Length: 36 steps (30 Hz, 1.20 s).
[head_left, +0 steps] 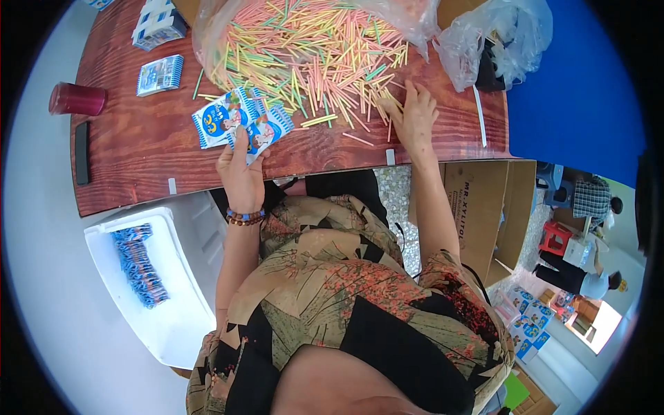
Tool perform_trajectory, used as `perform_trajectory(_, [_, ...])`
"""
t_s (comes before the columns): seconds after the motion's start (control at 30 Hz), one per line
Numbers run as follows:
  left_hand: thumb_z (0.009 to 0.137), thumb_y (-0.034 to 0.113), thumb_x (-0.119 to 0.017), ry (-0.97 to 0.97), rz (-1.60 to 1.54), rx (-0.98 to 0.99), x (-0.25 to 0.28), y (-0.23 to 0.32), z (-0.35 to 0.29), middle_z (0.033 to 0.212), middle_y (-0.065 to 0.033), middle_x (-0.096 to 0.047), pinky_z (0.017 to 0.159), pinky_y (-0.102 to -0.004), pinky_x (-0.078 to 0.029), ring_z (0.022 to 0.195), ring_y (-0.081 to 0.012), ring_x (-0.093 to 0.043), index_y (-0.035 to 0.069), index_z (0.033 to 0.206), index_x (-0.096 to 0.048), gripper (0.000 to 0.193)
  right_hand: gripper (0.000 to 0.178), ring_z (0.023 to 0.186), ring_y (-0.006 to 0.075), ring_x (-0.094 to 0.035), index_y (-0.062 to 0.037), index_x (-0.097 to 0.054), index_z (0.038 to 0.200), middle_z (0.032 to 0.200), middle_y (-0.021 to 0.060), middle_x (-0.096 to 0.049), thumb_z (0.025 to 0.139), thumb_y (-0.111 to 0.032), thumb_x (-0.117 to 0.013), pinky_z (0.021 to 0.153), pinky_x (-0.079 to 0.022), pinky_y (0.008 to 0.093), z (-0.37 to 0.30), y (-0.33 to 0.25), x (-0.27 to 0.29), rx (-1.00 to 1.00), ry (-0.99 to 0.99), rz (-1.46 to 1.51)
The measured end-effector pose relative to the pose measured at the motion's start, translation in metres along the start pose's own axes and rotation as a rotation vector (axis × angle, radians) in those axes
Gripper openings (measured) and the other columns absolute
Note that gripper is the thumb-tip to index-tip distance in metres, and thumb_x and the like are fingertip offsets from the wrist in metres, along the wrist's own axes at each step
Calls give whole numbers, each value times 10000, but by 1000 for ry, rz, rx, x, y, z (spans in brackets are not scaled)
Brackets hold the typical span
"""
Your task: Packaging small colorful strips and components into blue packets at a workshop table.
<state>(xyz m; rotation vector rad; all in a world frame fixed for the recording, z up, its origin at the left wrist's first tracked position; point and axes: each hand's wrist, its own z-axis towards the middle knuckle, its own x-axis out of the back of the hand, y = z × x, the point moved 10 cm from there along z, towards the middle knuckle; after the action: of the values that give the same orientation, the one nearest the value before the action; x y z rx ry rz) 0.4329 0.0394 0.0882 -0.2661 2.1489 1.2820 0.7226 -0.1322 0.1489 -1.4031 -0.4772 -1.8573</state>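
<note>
My left hand [242, 166] grips several small blue-and-white packets [266, 131], fanned out above the table's near edge, with the thumb on top. Loose thin sticks [311, 59] in pink, yellow and green are heaped in front, spilling out of a clear plastic bag [207, 34]. At the right edge of this heap my right hand [417, 117] rests with its fingers apart, the thumb side touching the outermost sticks. I cannot make out any stick held in it.
Stacked packets [159, 75] and a dark red cup [77, 99] stand on the left of the wooden table [138, 152]. Below is a white bin [187, 277] with a row of packets [142, 266]. A cardboard box [477, 207] stands at right; people [588, 197] are farther off.
</note>
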Motion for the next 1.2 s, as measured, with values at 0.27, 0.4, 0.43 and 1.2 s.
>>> perform_trajectory(0.27, [935, 187, -593, -10, -1, 46, -11, -7, -2, 965, -29, -678, 650, -272, -526, 808, -111, -649, 50, 998, -648, 160, 677, 944, 377, -494, 42, -522, 1167, 1074, 222, -518, 725, -411, -761, 805, -427, 454, -13, -36, 4, -14, 48, 96])
perform_trajectory(0.4, [932, 179, -597, 2, -2, 55, -7, -10, 0, 977, -26, -674, 676, -272, -525, 824, -113, -650, 48, 1008, -647, 160, 529, 933, 372, -503, 23, -531, 1125, 1024, 208, -523, 765, -303, -741, 798, -430, 448, -12, -39, -1, -49, 40, 107])
perform_trajectory(0.43, [932, 179, -597, 1, -4, 57, -6, -9, -1, 977, -26, -674, 676, -272, -525, 824, -113, -650, 48, 1008, -647, 160, 462, 926, 364, -510, 12, -535, 1101, 1003, 200, -524, 774, -259, -717, 797, -432, 445, -12, -38, -4, -54, 36, 95])
perform_trajectory(1.2, [926, 128, -592, -5, -43, 32, -7, 1, -6, 1045, -64, -664, 791, -316, -555, 907, -150, -655, 15, 1056, -634, 178, 194, 789, 104, -544, -19, -525, 1124, 831, 17, -575, 958, -121, -519, 741, -461, 240, 67, -76, -49, -278, -86, 1844])
